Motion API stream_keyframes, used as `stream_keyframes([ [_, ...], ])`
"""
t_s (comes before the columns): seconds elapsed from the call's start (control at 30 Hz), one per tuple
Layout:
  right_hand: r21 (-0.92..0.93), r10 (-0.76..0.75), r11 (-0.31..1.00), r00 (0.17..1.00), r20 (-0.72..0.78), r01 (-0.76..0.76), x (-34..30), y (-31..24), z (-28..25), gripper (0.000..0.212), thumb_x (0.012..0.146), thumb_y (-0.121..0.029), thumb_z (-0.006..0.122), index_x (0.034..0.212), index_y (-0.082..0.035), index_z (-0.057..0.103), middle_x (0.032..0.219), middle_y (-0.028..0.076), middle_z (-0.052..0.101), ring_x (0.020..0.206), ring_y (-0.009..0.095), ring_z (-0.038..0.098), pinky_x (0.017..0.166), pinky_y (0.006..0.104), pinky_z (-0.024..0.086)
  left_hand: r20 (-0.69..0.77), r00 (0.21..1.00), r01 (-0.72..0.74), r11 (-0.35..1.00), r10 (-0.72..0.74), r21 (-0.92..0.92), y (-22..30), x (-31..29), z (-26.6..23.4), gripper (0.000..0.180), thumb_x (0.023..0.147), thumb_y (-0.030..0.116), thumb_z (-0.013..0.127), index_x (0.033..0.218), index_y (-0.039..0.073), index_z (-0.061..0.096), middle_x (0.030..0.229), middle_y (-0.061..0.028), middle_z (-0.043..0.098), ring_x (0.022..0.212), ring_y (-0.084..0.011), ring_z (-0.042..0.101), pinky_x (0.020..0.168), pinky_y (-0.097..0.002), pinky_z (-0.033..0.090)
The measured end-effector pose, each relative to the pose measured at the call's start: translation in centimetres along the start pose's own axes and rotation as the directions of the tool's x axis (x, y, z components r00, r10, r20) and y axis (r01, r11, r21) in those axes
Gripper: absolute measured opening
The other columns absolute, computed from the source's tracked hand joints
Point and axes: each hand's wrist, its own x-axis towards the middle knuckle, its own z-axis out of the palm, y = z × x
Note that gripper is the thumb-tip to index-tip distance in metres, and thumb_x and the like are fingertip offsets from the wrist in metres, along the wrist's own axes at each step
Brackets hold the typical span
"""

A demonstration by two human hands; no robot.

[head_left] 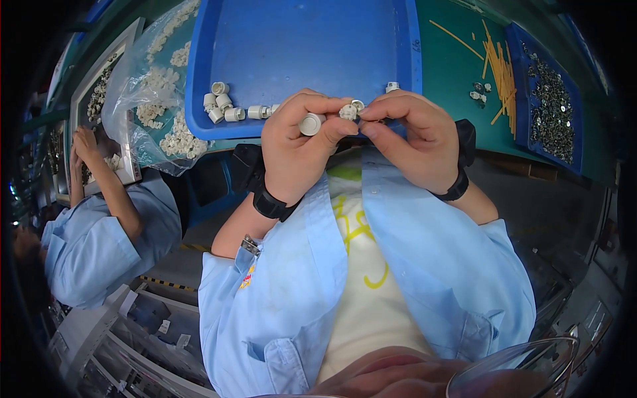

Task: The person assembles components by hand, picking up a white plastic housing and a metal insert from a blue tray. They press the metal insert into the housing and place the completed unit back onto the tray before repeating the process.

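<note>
My left hand [295, 149] pinches a small white plastic part [348, 112] between thumb and index finger, over the near edge of the blue tray [305, 40]. In the curl of the same hand sits a white cylindrical cap [310, 124], its round end facing up. My right hand [418, 136] is closed in a pinch right beside the small part; what its fingertips hold is too small to make out. Several white cylindrical caps [224, 101] lie in the tray's near left corner. Another white piece [392, 86] shows behind my right hand.
Left of the tray, a clear plastic bag [126, 86] holds many small white parts [180, 138]. On the right are thin yellowish sticks [505, 83], a few small pieces [479, 94] and a blue bin [576, 142] of metal parts. A co-worker [119, 225] works at the left.
</note>
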Motion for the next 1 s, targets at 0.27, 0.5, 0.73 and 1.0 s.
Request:
stream_keyframes([
  [0.27, -0.090, -0.076, 0.993, 0.997, -0.012, 0.075, 0.5, -0.2, 0.0, 0.018, 0.073, 0.008, 0.061, 0.089, 0.001, 0.059, 0.086, 0.010, 0.060, 0.079, 0.017, 0.057, 0.069, 0.0259, 0.044, 0.015, 0.969, 0.246, 0.946, -0.248, -0.209, 1.0, -0.1, 0.3, 0.014, 0.079, 0.005, 0.066, 0.092, 0.002, 0.062, 0.088, -0.0022, 0.062, 0.075, -0.0059, 0.055, 0.067, -0.0180, 0.045],
  [0.5, -0.231, -0.191, 0.954, 0.981, 0.026, 0.191, 0.9, -0.7, 0.4, 0.020, 0.070, 0.009, 0.063, 0.087, 0.000, 0.059, 0.081, 0.010, 0.061, 0.072, 0.020, 0.058, 0.065, 0.0269, 0.045, 0.018, 0.952, 0.298, 0.914, -0.304, -0.275, 1.1, 0.0, 0.1, 0.013, 0.082, 0.007, 0.063, 0.093, 0.001, 0.059, 0.089, -0.0036, 0.063, 0.079, -0.0064, 0.057, 0.069, -0.0183, 0.047],
  [0.73, -0.338, -0.326, 0.883, 0.944, 0.061, 0.326, 1.0, -1.0, 0.2, 0.019, 0.069, 0.008, 0.065, 0.085, 0.000, 0.060, 0.080, 0.010, 0.062, 0.071, 0.021, 0.058, 0.064, 0.0275, 0.046, 0.107, 0.951, 0.308, 0.888, -0.289, -0.340, 0.9, 0.1, -0.5, 0.013, 0.082, 0.009, 0.063, 0.092, 0.001, 0.059, 0.090, -0.0051, 0.063, 0.079, -0.0074, 0.058, 0.071, -0.0188, 0.048],
  [1.0, -0.210, -0.193, 0.956, 0.979, 0.067, 0.203, 1.1, -0.6, -0.3, 0.020, 0.074, 0.005, 0.063, 0.093, 0.000, 0.060, 0.089, 0.010, 0.061, 0.075, 0.021, 0.058, 0.067, 0.0279, 0.046, 0.171, 0.956, 0.285, 0.890, -0.238, -0.356, 0.4, -0.2, -0.5, 0.017, 0.082, 0.009, 0.063, 0.096, 0.002, 0.057, 0.089, -0.0050, 0.063, 0.080, -0.0084, 0.059, 0.071, -0.0202, 0.049],
])
